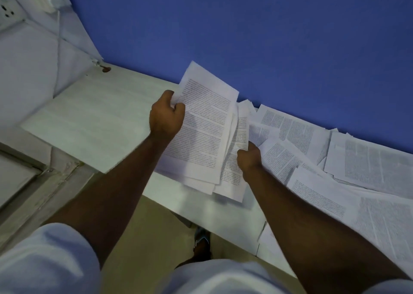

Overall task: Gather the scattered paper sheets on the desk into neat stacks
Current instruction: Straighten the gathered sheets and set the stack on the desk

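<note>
Head view, looking down over both forearms at a pale desk [89, 124] set against a blue wall [245, 36]. The left hand [166, 115] is closed on the left edge of a bundle [205, 132] of printed sheets, thumb on the front and fingers curled behind. The right hand [249, 157] is closed on the bundle's right side near its lower edge; its fingertips are hidden by the paper. The bundle is raised and tilted above the desk's front edge. It is uneven: lower corners fan out and several sheets stick past the others.

To the right, loose sheets [335, 159] lie overlapping across the desk as far as the frame edge, some reaching the wall, and at least one [264, 238] hangs over the front edge. The desk's left part shows bare surface. A wall socket [7, 11] sits at the upper left. A sandalled foot [201, 240] shows on the floor below.

Likely risks, as a judgement: both grips sit at the bundle's sides, so the fanned lower sheets could slip out and fall to the floor, since the bundle hangs over the desk's edge. Squaring it in the air could crease corners or let inner sheets slide. A forearm sweeping right for more paper could push the overhanging sheets off. Most of the gathering appears to remain.
</note>
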